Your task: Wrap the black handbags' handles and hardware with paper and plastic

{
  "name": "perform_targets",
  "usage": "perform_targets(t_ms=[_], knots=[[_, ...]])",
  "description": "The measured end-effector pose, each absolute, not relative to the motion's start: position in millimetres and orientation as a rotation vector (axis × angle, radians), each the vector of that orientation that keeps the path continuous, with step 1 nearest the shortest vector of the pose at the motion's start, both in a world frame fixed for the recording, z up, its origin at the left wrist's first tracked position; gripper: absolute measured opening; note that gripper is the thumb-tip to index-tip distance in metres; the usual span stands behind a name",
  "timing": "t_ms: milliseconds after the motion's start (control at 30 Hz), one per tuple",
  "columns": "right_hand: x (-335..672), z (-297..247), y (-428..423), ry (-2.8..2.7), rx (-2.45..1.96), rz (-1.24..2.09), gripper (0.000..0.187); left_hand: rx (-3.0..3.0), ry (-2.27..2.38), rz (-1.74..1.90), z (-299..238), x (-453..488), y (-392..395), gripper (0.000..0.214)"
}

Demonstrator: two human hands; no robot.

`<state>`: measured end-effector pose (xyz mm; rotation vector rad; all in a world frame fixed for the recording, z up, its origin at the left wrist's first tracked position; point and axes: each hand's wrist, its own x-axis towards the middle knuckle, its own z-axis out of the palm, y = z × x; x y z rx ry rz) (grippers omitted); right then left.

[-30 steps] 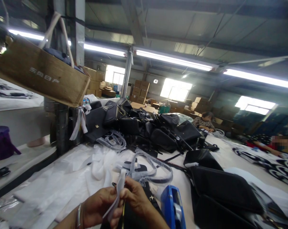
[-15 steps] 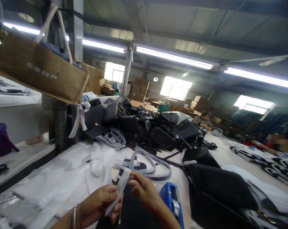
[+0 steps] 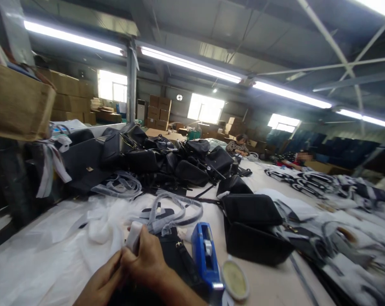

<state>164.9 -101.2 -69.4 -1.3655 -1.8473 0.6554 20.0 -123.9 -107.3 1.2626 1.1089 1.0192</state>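
A translucent white strip (image 3: pixel 134 234), folded over into a band, is pinched in my right hand (image 3: pixel 149 255). Close against it, my left hand (image 3: pixel 104 276) is closed around the strip's lower part, which the fingers mostly hide. Under and beyond both hands lies a black bag (image 3: pixel 168 246) with a small gold buckle on its strap. A blue tape dispenser (image 3: pixel 206 255) stands right of my right forearm. Just past the hands, a strap wrapped in clear plastic (image 3: pixel 179 212) lies looped on the table.
Crumpled white wrapping sheets (image 3: pixel 67 238) cover the left side. A heap of black bags (image 3: pixel 166 159) fills the far table, and more black bags (image 3: pixel 256 225) sit at right. A round pale-yellow disc (image 3: pixel 235 278) is near the dispenser. Two people work farther back.
The view has swung to the right. My hands have come together, and the strip, stretched out between them before, is now folded into a short band.
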Motion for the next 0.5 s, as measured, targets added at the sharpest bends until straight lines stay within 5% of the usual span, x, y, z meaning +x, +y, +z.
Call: perform_targets(t_ms=[200,367,500], knots=[[192.4,-56.7,-108.0,-1.903,-1.344,0.918,0.096,1.300,1.178,0.961,-129.2,15.9,-125.1,0.041],[262.8,-45.0,-126.7,-1.849,-1.687,0.546,0.035,1.434,1.348,0.996,-115.3,20.4,-111.8,0.028],[294.0,-56.1,-129.6,-1.960,-2.024,0.381,0.040,1.533,1.387,0.979,-100.0,37.5,-99.0,0.026]])
